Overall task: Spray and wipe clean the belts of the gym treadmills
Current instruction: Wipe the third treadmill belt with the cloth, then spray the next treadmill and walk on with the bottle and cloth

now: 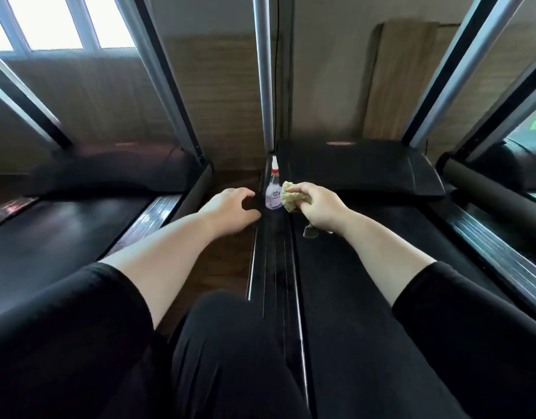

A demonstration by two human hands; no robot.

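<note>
A clear spray bottle (272,192) with a white nozzle and red collar stands upright on the left side rail (274,267) of the treadmill in front of me. My left hand (230,211) reaches toward it with fingers loosely curved, just left of the bottle and holding nothing. My right hand (313,205) grips a crumpled yellow cloth (290,195) right beside the bottle, above the black belt (366,282). A second treadmill's belt (58,234) lies to the left.
Silver uprights (265,86) rise ahead between the machines. The black motor cover (375,167) sits beyond the belt. A strip of wooden floor (224,267) runs between the two treadmills. A third machine's ribbed rail (499,255) is at right. My black-clad knee (230,343) fills the bottom.
</note>
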